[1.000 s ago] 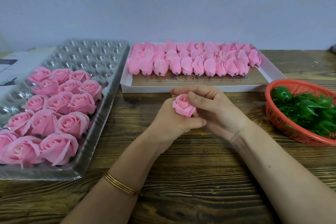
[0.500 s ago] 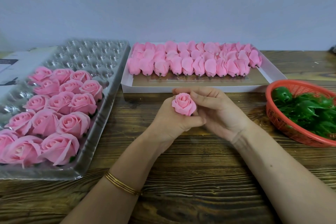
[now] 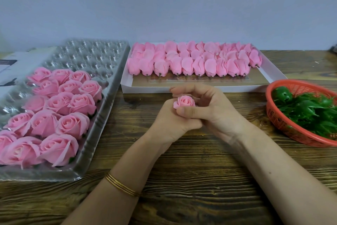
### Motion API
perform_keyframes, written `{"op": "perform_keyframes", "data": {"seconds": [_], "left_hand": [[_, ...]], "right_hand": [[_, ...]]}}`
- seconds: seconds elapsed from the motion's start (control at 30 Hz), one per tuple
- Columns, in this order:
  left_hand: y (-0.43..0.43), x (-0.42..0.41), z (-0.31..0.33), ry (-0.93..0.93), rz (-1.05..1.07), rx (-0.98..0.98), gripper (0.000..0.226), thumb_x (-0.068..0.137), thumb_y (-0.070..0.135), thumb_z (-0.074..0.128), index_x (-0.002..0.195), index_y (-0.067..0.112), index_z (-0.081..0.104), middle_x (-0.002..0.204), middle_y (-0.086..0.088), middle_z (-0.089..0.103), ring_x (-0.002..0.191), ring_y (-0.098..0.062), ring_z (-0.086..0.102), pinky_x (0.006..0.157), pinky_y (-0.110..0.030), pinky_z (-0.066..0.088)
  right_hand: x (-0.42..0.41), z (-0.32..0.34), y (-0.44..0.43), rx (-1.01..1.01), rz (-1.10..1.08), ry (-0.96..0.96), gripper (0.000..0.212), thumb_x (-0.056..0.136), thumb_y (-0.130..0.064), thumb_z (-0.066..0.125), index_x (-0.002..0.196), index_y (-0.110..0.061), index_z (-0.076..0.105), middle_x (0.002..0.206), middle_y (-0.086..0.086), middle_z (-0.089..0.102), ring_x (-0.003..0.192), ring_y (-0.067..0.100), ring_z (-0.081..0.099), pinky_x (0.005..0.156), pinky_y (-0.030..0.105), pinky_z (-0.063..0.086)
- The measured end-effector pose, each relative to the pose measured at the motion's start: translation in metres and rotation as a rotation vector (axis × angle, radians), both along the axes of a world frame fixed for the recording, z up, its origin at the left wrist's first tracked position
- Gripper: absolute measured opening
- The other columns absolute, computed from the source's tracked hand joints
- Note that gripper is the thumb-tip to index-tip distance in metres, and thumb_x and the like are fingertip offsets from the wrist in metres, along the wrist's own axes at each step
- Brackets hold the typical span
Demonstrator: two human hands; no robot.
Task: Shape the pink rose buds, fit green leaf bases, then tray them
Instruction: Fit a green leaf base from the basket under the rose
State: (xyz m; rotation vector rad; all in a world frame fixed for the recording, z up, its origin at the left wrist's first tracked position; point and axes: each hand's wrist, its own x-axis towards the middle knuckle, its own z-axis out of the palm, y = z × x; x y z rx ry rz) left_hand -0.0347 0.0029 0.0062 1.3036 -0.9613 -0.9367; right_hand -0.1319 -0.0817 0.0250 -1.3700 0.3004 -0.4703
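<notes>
Far left: clear plastic tray [image 3: 94,55], its near rows filled with finished pink roses [image 3: 60,111]. Centre, above the wooden table [image 3: 182,179]: left hand [image 3: 169,124], gold bangles [image 3: 122,185] on its wrist, fingers curled round the underside of one pink rose bud [image 3: 185,101]; right hand [image 3: 215,113] cupped against it, thumb across the bud's front, fingers bent behind. Beyond the hands: white box [image 3: 145,88] of unshaped buds [image 3: 193,60]. Far right: red basket [image 3: 269,108] holding green leaf bases [image 3: 306,109].
</notes>
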Motion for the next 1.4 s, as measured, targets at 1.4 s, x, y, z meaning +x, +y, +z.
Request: {"op": "perform_keyframes", "data": {"seconds": [1.4], "left_hand": [[0.000,0.006,0.000,0.012,0.218,-0.074,0.034,0.070,-0.007,0.080,0.058,0.021,0.063,0.067,0.000,0.064,0.074,-0.014,0.063,0.077,-0.034,0.056]], "right_hand": [[0.003,-0.010,-0.009,0.302,-0.140,0.027,0.050,0.070,0.026,0.034,0.110,0.007,0.059,0.111,0.027,0.062,0.106,0.034,0.059,0.102,0.043,0.045]]}}
